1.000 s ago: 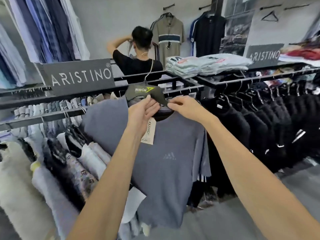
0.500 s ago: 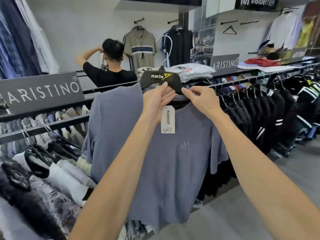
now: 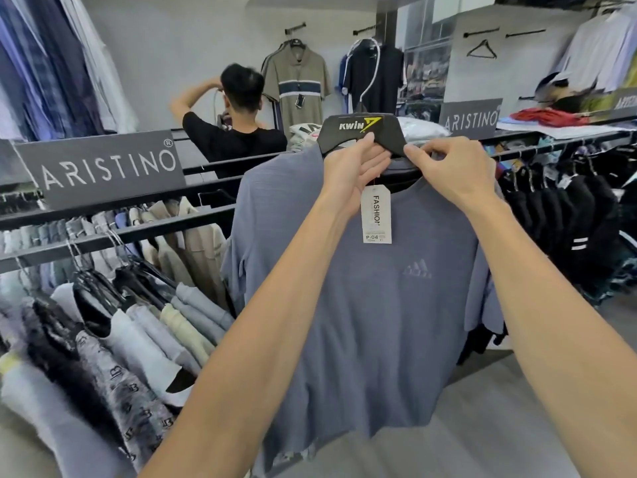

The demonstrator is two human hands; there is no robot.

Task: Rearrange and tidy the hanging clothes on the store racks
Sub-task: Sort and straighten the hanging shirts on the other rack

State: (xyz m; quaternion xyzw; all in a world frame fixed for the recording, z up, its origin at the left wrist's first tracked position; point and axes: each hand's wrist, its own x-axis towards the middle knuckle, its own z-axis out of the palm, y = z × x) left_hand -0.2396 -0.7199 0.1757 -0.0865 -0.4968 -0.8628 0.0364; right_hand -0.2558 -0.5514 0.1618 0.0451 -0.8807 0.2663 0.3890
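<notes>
A grey-blue T-shirt (image 3: pixel 372 305) hangs on a black hanger (image 3: pixel 358 127) marked KWIN, held up in front of me, off the rail. My left hand (image 3: pixel 351 177) grips the hanger at the shirt's collar, just left of a white price tag (image 3: pixel 376 215). My right hand (image 3: pixel 448 167) pinches the collar and the hanger's right shoulder. The hanger's metal hook (image 3: pixel 370 69) points up, free of any rail.
A black rail (image 3: pixel 113 232) at left carries light and patterned clothes (image 3: pixel 138 332). A rail at right holds dark garments (image 3: pixel 565 222). Folded clothes (image 3: pixel 548 117) lie on the rack tops beside grey ARISTINO signs (image 3: pixel 103 167). A person (image 3: pixel 238 122) stands behind the rack.
The shirt on its hanger has risen and shifted right, away from the left rail. Both hands have kept their hold at the collar.
</notes>
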